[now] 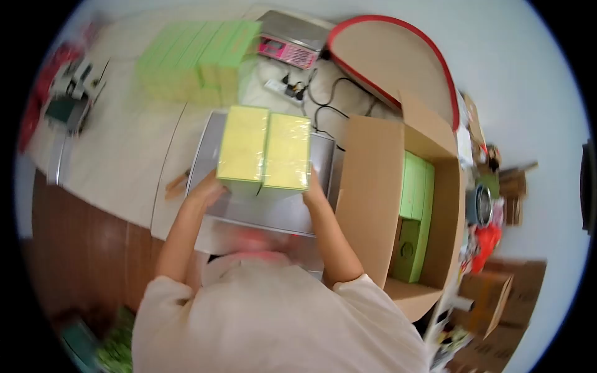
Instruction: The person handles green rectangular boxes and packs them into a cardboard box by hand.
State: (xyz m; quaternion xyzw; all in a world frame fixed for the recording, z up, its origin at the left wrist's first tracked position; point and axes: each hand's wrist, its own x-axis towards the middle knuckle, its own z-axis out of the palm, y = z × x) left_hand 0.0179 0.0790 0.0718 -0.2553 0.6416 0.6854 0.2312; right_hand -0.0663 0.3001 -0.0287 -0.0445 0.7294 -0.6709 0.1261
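Note:
Two boxes with yellow tops and green edges stand side by side, a left box and a right box, between my hands. My left hand is closed against the lower left side of the pair. On the opposite side, my right hand grips the right box, its fingers mostly hidden behind it. Beneath the boxes is a flat grey metal-looking platform; whether they touch it I cannot tell. To the right, an open cardboard carton has green boxes inside.
A blurred row of green boxes stands at the back left. Behind the platform are a pink-keyed scale, a power strip with black cables and a red-rimmed beige panel. Another cardboard box is at the lower right.

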